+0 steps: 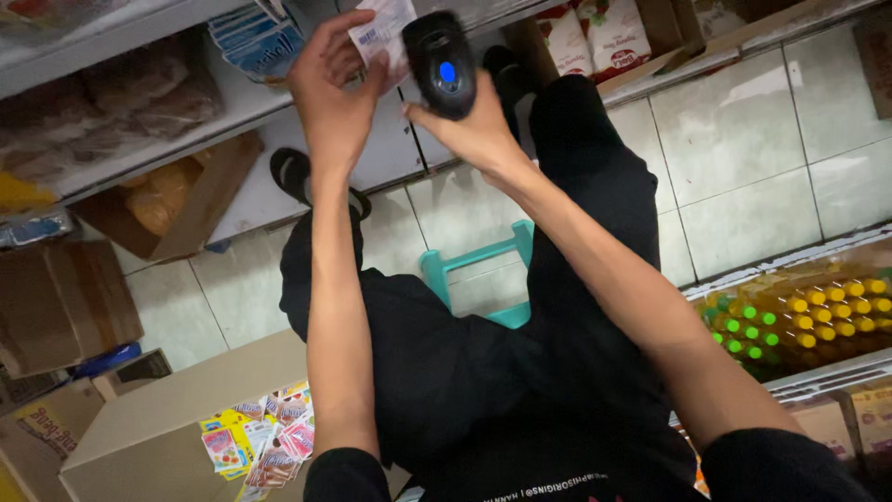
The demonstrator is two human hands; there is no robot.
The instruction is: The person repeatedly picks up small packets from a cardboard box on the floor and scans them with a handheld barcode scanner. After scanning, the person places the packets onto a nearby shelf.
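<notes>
Head view: seated person scanning a packet at the shelf.

Left hand [330, 88] pinches a small white packet [381, 28] by its lower edge, barcode face turned toward the scanner [441, 63], likely so the code stays uncovered. Right hand [478, 130] is wrapped shut around the scanner's handle, black body with a blue button on top, nose just beside the packet, nearly touching. Both raised in front of the shelf [232, 112], where blue packs [255, 37] sit. Person sits on a teal stool [483, 265] on the tiled floor [762, 158], legs apart. Open carton [167, 423] of bright sachets [265, 442] near the left knee, within reach. Bottles with yellow and green caps [808, 316] lie on a low shelf to the right.
</notes>
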